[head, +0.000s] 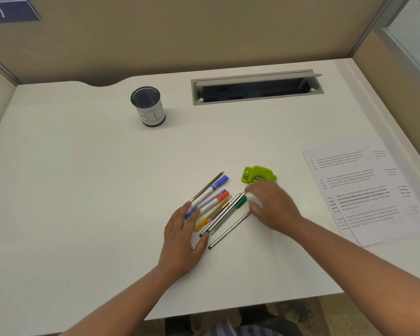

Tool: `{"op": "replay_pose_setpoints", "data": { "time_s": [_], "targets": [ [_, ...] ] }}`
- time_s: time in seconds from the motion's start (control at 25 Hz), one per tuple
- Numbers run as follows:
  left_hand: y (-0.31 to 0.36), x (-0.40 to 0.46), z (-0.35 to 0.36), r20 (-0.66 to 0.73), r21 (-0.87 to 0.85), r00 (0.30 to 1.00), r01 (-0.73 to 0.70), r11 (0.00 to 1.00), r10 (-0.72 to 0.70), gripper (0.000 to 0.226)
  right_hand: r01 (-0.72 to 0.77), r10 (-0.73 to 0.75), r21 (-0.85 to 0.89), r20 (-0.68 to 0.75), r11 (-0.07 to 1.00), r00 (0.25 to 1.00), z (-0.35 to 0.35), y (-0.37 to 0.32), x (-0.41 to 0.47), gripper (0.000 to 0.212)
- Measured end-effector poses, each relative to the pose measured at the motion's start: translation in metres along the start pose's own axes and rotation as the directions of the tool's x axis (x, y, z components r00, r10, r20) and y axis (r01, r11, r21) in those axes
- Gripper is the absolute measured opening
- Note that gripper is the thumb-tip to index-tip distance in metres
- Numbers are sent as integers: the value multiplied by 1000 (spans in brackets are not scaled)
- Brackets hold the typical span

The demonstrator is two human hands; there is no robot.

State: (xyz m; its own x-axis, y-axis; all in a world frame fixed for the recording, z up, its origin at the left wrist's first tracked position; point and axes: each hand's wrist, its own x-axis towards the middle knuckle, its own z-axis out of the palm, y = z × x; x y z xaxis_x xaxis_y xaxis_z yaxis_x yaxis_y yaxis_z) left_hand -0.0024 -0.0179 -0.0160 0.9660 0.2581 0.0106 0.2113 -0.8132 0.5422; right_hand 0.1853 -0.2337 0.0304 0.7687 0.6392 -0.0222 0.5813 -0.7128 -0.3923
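We see a loose fan of pens and markers (pixel 216 209) lying flat on the white desk (pixel 83 190), a little toward 5 o'clock from the desk's middle, their tips pointing toward 1 o'clock. In it we make out a blue-capped white marker (pixel 215 187), a red-capped white marker (pixel 216 200), a yellow plastic pen (pixel 210 217), a green-capped pen (pixel 240 202) and several slim grey pens. One slim grey pen (pixel 229 230) lies just apart at the fan's 4 o'clock edge.

Our left hand (pixel 183 236) rests flat at 7 o'clock of the fan, its fingers straight and spread. The fingertips touch the near ends of the blue and yellow pens, and the thumb lies against the ends of the grey ones.

Our right hand (pixel 272 209) sits at 3 o'clock of the fan, fingers curled down over a small white lump (pixel 254 200) that touches the green cap. Blur keeps us from telling what the lump is.

A lime-green plastic hole punch (pixel 258 175) stands just beyond the right hand at 12 o'clock of it. A stack of printed paper sheets (pixel 366 190) lies at the desk's 3 o'clock edge. A black mesh cup with a white label reading BIN (pixel 148 106) stands upright well away at 11 o'clock, and a grey metal cable hatch (pixel 257 87) lies open at 1 o'clock
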Motion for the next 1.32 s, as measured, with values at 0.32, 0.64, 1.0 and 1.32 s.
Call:
{"op": "replay_pose_setpoints", "data": {
  "time_s": [0.32, 0.64, 1.0, 1.32],
  "targets": [
    [36, 39, -7, 31, 140, 981, -194, 971, 191, 10, 300, -274, -77, 244, 951, 930, 21, -13, -30, 21],
    [49, 57, -15, 250, 262, 962, -181, 948, 114, 19, 106, -55, -103, 412, 989, 910, -4, 12, -37, 19],
    [68, 68, -14, 286, 282, 952, 23, 959, -107, 20, -562, 439, 535, 352, 630, 827, -4, -4, -39, 20],
    [82, 65, -13, 310, 120, 927, 183, 976, -212, 13, -703, 621, 555, 375, 445, 689, 26, -39, -40, 23]
  ]
}}
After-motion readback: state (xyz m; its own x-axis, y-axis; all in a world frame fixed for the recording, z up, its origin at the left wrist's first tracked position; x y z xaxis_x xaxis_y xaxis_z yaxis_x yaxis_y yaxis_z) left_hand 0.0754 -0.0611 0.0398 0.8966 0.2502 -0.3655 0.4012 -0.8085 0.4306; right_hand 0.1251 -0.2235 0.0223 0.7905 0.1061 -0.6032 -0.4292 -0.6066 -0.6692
